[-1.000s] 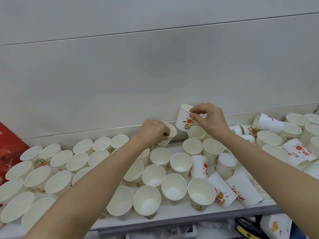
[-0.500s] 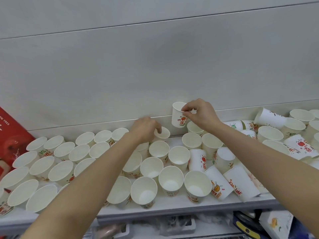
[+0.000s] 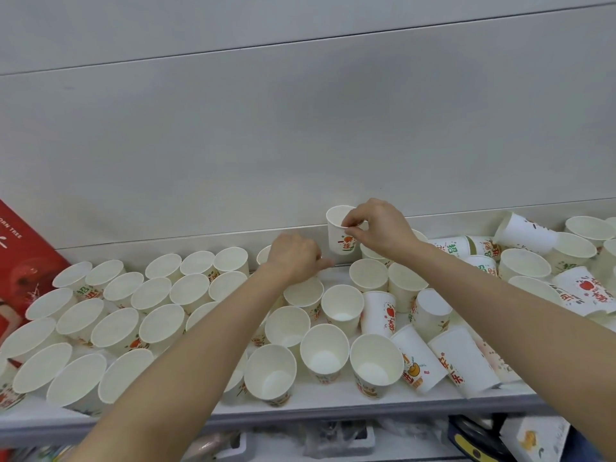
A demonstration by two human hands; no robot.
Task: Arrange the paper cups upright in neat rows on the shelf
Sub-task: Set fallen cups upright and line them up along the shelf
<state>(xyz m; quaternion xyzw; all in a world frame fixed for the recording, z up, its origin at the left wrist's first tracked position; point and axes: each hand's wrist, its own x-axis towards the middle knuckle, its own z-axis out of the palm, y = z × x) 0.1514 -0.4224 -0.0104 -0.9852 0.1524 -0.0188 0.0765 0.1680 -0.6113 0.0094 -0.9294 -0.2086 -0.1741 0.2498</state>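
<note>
Right hand point(image 3: 380, 228) pinches the rim of a paper cup point(image 3: 341, 235), upright, just above the shelf point(image 3: 300, 403) at centre frame. Left hand point(image 3: 293, 258) curled over a back-row cup; grip unclear. Set it down level in the gap beside that row, rims aligned.

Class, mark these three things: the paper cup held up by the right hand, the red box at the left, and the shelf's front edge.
Held paper cup point(image 3: 340, 240): head view, printed side wall.
Red box point(image 3: 20, 255): head view, red front face.
Shelf point(image 3: 333, 413): head view, grey front edge.

White paper cups point(image 3: 343, 311) with red-orange fruit print, red box point(image 3: 20, 261)
</note>
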